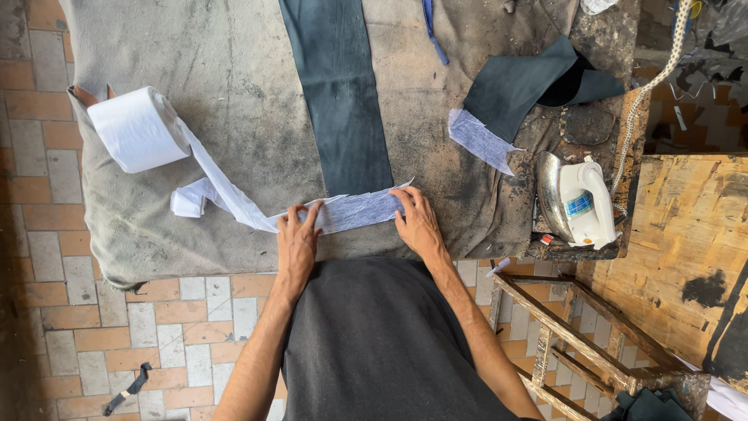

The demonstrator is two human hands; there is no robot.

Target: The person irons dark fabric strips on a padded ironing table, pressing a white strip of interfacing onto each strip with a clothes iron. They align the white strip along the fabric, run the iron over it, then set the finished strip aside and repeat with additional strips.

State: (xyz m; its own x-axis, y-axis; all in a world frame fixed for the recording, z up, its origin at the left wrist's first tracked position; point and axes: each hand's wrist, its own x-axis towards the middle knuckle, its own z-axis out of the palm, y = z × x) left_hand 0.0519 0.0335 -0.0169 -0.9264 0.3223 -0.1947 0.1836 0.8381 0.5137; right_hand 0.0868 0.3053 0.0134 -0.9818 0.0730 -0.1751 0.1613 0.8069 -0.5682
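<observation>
White interfacing roll (138, 129) far left on padded table (234, 93), tail running right to my hands. My left hand (298, 242) flat, fingers spread, pressing interfacing strip (354, 210). Strip lies across near end of dark fabric panel (339, 93), between both hands. My right hand (419, 222) flat on strip's right end. Iron (578, 201) upright far right.

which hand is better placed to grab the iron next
Right, probably. The right hand rests on the white strip at the end nearer the iron; the left hand presses the strip's far side.
</observation>
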